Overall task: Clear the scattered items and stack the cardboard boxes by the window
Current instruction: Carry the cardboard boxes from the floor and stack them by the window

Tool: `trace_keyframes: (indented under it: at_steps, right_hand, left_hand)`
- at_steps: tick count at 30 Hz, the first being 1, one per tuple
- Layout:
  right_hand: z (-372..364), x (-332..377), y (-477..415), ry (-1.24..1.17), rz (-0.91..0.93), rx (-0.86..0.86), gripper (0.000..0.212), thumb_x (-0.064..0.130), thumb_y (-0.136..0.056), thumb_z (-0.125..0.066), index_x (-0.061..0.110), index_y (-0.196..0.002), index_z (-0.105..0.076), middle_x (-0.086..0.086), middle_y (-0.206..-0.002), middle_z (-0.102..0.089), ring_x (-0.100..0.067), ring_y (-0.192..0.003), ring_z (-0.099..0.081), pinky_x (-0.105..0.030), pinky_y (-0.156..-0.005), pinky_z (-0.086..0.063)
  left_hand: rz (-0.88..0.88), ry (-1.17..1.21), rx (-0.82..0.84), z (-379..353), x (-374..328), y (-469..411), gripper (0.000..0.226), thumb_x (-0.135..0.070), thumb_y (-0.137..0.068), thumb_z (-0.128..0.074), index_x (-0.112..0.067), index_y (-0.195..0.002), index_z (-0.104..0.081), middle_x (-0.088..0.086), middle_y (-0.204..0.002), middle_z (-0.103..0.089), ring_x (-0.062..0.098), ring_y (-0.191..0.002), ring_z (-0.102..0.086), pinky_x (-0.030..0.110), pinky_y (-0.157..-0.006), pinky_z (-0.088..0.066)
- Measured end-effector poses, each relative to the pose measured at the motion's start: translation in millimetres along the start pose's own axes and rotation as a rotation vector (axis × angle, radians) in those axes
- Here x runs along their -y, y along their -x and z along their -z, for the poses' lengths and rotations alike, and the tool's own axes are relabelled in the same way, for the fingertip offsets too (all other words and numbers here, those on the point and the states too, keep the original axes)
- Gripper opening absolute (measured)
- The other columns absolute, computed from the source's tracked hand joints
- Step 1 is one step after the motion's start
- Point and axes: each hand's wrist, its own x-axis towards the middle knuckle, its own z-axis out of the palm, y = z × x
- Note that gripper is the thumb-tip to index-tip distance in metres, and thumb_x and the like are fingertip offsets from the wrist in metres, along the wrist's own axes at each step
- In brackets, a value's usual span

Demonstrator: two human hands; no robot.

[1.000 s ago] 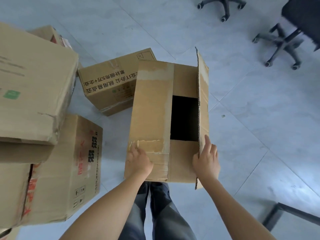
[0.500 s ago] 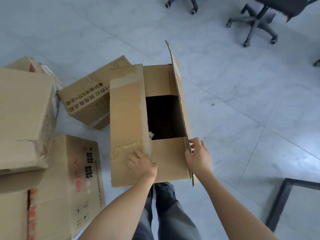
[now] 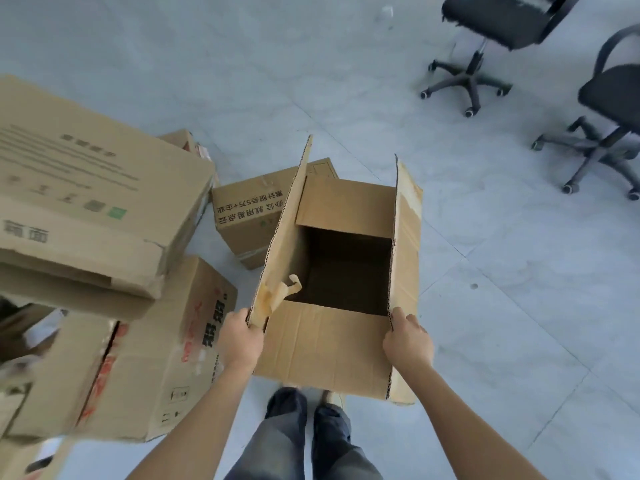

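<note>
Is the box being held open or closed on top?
Open: the held box has both side flaps raised, left hand and right hand gripping them, dark interior showing.

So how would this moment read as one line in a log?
left hand: grips left flap | right hand: grips right flap | box: both flaps up

The open box (image 3: 325, 344) is dark inside, and its bottom cannot be made out. Fingers of the left hand (image 3: 240, 341) and right hand (image 3: 408, 342) vanish behind its raised flaps. At the floor's left edge the stacked boxes (image 3: 104, 271) are blurred and cropped. The picture's top edge cuts the far chair (image 3: 498, 15), its right edge the near chair (image 3: 613, 95).
</note>
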Motion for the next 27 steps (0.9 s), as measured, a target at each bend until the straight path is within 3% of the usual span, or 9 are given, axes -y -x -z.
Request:
trace_keyframes:
  at_steps: [3,6,9,13,17,21,25,27]
  right_hand:
    - [2,-7,2,-0.02,-0.001,-0.025,0.034,0.006,-0.091,-0.033,0.011,-0.123,-0.04,-0.013,-0.111,-0.051,-0.034,-0.098,-0.054,-0.03,-0.07,-0.036]
    - [5,-21,14,-0.117,-0.038,-0.05,0.031,0.008,-0.092,-0.032,0.012,-0.121,-0.043,-0.014,-0.111,-0.054,-0.034,-0.096,-0.053,-0.031,-0.071,-0.036]
    - [0,-36,30,-0.172,-0.017,-0.071,0.023,0.014,-0.094,-0.032,0.013,-0.113,-0.046,-0.012,-0.105,-0.06,-0.029,-0.085,-0.048,-0.033,-0.07,-0.041]
    - [-21,-34,62,-0.18,0.005,-0.072,0.025,0.012,-0.093,-0.033,0.015,-0.114,-0.047,-0.007,-0.107,-0.062,-0.027,-0.083,-0.049,-0.031,-0.067,-0.039]
    - [-40,-34,101,-0.123,0.024,-0.049,0.032,0.003,-0.09,-0.033,0.01,-0.119,-0.044,-0.012,-0.113,-0.057,-0.031,-0.095,-0.052,-0.03,-0.069,-0.035]
    - [-49,-70,130,-0.131,0.003,-0.057,0.013,0.004,-0.09,-0.034,0.015,-0.096,-0.036,-0.012,-0.103,-0.057,-0.028,-0.08,-0.047,-0.032,-0.066,-0.038]
    - [-47,-104,133,-0.143,0.031,-0.072,0.01,0.005,-0.09,-0.034,0.014,-0.093,-0.036,-0.014,-0.099,-0.058,-0.031,-0.081,-0.05,-0.033,-0.063,-0.038]
    - [-43,-113,130,-0.125,0.073,-0.046,0.012,0.004,-0.09,-0.034,0.014,-0.095,-0.035,-0.014,-0.1,-0.057,-0.031,-0.081,-0.05,-0.033,-0.063,-0.037]
  left_hand:
    - [-0.008,0.01,-0.001,-4,11,8,0.032,0.005,-0.086,-0.044,-0.017,-0.062,-0.043,0.006,-0.082,-0.046,0.023,-0.067,-0.043,0.027,-0.05,-0.027]
    - [0.031,0.032,-0.005,-13,26,30,0.029,0.005,-0.085,-0.044,-0.012,-0.062,-0.042,0.001,-0.069,-0.04,0.02,-0.059,-0.041,0.024,-0.046,-0.024]
    - [0.099,0.089,-0.023,-12,49,57,0.033,0.005,-0.086,-0.045,-0.016,-0.06,-0.039,0.004,-0.074,-0.044,0.016,-0.059,-0.041,0.023,-0.047,-0.023]
    - [0.134,0.179,-0.064,-7,88,84,0.018,0.004,-0.086,-0.048,-0.008,-0.072,-0.049,0.014,-0.083,-0.052,0.026,-0.069,-0.048,0.028,-0.057,-0.033]
    - [0.181,0.207,-0.073,-9,113,120,0.016,0.007,-0.084,-0.045,-0.003,-0.078,-0.056,0.014,-0.084,-0.052,0.027,-0.07,-0.048,0.03,-0.059,-0.036]
    - [0.251,0.269,-0.094,-7,124,154,0.024,-0.004,-0.091,-0.046,-0.007,-0.107,-0.064,0.015,-0.106,-0.062,0.03,-0.09,-0.057,0.028,-0.064,-0.035]
    - [0.262,0.334,-0.118,-9,124,189,0.022,-0.015,-0.094,-0.047,0.0,-0.094,-0.064,0.009,-0.083,-0.057,0.035,-0.088,-0.059,0.034,-0.063,-0.042]
    - [0.27,0.362,-0.149,-13,118,208,0.023,-0.01,-0.092,-0.046,-0.004,-0.074,-0.059,0.003,-0.07,-0.046,0.035,-0.075,-0.053,0.029,-0.054,-0.035]
